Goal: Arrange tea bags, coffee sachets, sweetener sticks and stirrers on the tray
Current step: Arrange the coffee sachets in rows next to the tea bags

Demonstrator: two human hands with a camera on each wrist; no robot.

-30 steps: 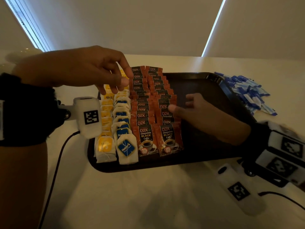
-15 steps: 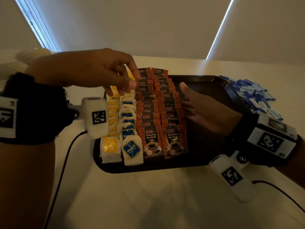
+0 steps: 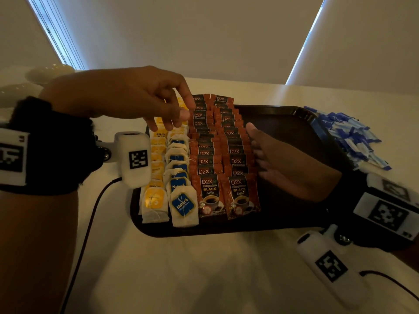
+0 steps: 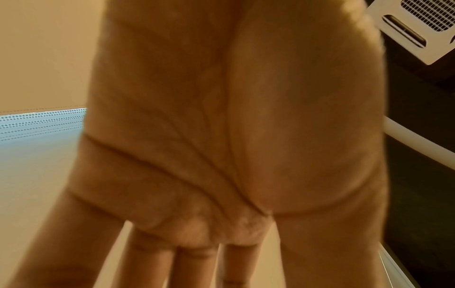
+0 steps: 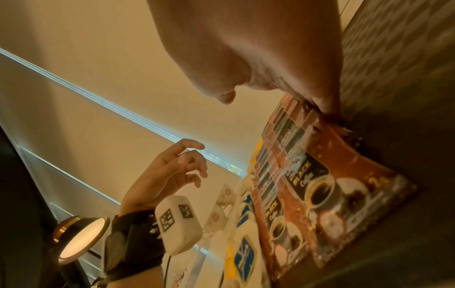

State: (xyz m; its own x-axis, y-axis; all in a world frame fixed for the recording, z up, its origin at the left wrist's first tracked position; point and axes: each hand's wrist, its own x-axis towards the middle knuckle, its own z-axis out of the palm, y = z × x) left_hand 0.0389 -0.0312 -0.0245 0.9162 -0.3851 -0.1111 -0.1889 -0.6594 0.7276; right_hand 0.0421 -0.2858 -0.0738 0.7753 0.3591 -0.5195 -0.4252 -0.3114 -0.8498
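Note:
A dark tray point(image 3: 294, 137) holds a row of yellow tea bags point(image 3: 155, 200), a row of blue tea bags point(image 3: 182, 205) and two overlapping rows of red coffee sachets point(image 3: 209, 191). My right hand point(image 3: 255, 143) lies flat on the tray, fingers straight, their edge pressing the right side of the right coffee row point(image 5: 332, 185). My left hand point(image 3: 181, 114) hovers over the far ends of the tea and coffee rows, fingers loosely curled and holding nothing point(image 5: 194, 165). A pile of blue-and-white sweetener sticks point(image 3: 349, 137) lies on the table right of the tray. I see no stirrers.
The tray's right half is bare. White cups point(image 3: 49, 72) stand at the table's far left, near a lit lamp point(image 5: 81, 235). A black cable point(image 3: 90, 223) runs across the table in front of the tray's left end. A wall closes the far side.
My right hand went from touching the coffee rows with bent fingers to lying flat along the right row's side, reaching farther back. My left hand stayed hovering in place.

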